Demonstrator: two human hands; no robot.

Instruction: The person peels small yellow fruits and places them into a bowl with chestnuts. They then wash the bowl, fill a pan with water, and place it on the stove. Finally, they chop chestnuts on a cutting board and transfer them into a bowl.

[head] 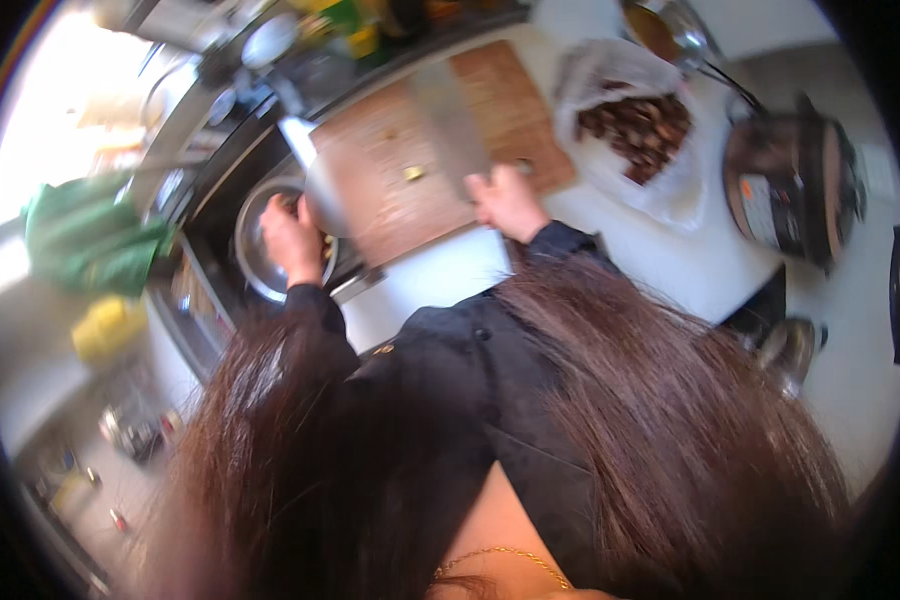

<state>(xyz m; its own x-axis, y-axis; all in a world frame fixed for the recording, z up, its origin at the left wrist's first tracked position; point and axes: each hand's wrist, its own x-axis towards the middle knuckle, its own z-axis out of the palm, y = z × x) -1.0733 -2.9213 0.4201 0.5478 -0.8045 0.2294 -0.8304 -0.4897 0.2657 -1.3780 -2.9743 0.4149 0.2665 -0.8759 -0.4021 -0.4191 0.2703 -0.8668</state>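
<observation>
My right hand (511, 204) grips a cleaver whose broad blade (450, 112) lies flat-looking and blurred across a wooden cutting board (364, 169). A small yellowish piece of food (413, 173) sits on the board to the left of the blade, and a tiny bit (390, 135) lies farther back. To the left, my left hand (294, 236) is inside or just above a round metal bowl (249, 259). Some yellowish pieces show beside the hand in the bowl. Blur and the hand itself hide whether its fingers hold anything.
Right of the board, a white plastic bag (690, 202) holds many brown pieces (634, 135). Beyond it stand a dark-fronted cooker (787, 180) and a metal pan (667, 34). A green cloth (94, 232) and a yellow item (109, 326) are at far left.
</observation>
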